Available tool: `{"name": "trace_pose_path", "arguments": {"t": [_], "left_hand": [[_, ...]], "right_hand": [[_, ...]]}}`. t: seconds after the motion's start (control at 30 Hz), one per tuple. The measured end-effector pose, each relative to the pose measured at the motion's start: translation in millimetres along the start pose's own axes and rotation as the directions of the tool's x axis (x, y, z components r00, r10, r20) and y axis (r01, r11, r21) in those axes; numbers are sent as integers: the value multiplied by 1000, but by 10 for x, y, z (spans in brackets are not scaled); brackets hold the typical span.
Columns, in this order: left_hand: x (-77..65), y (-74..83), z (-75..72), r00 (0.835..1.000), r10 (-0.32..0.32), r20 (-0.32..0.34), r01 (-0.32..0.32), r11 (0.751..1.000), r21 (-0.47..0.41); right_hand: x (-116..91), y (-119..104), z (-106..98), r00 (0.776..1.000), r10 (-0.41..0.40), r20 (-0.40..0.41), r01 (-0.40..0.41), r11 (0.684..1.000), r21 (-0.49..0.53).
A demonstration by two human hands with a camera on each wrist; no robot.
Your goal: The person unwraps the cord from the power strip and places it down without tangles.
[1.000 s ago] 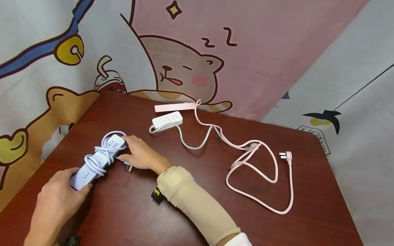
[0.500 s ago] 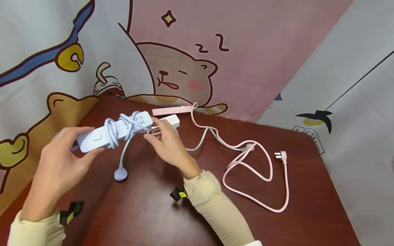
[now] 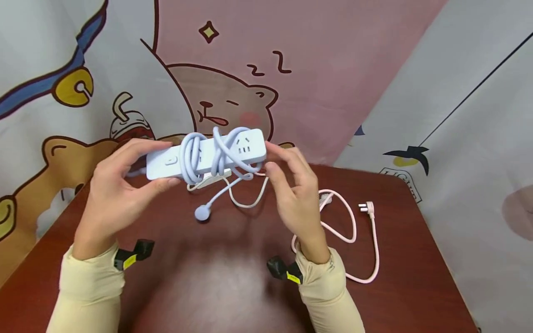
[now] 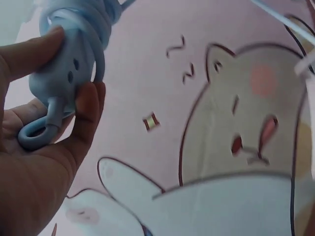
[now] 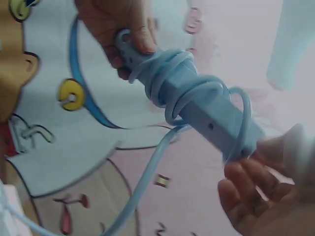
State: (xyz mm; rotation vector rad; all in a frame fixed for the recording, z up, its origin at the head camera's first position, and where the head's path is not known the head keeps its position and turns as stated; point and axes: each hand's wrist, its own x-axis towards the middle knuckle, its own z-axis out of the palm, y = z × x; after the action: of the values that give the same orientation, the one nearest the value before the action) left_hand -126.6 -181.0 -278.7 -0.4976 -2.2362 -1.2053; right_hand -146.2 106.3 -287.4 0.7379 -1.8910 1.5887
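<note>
A pale bluish-white power strip [image 3: 155, 165], its own cord [image 3: 190, 159] wound round it in several turns, is held up above the table. My left hand [image 3: 116, 189] grips the end with the switch, thumb below and fingers on top. At the socket end, my right hand [image 3: 297, 199] pinches the strip between thumb and fingers. A free length of cord hangs under the strip and ends in a round plug [image 3: 202, 212]. The right wrist view shows the underside of the strip [image 5: 216, 118] with a hand at either end.
On the dark red table [image 3: 408, 259] behind the hands lies a white power strip [image 3: 216, 178], partly hidden. A pink cord [image 3: 376, 249] with a pink plug [image 3: 368, 208] curves across the right side. A printed curtain [image 3: 333, 92] hangs behind the table.
Both hands have lifted the wrapped power strip off the table's left side and carried it right and up. It has turned nearly level, and its plug now dangles below.
</note>
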Motion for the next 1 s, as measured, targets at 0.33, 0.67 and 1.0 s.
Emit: {"name": "trace_pose_path", "arguments": {"t": [0.33,0.67,1.0], "left_hand": [[268,195,168,996,92,-17,-93,984,-149],[301,41,290,997,79,-18,-81,982,-170],[281,-42,420,989,95,116,-51,942,-332]], "right_hand": [[-153,227,-129,959,114,258,-108,993,-37],[-137,71,-331,986,12,169,18,984,-176],[41,-126,-839,977,-195,86,211,825,-524]]}}
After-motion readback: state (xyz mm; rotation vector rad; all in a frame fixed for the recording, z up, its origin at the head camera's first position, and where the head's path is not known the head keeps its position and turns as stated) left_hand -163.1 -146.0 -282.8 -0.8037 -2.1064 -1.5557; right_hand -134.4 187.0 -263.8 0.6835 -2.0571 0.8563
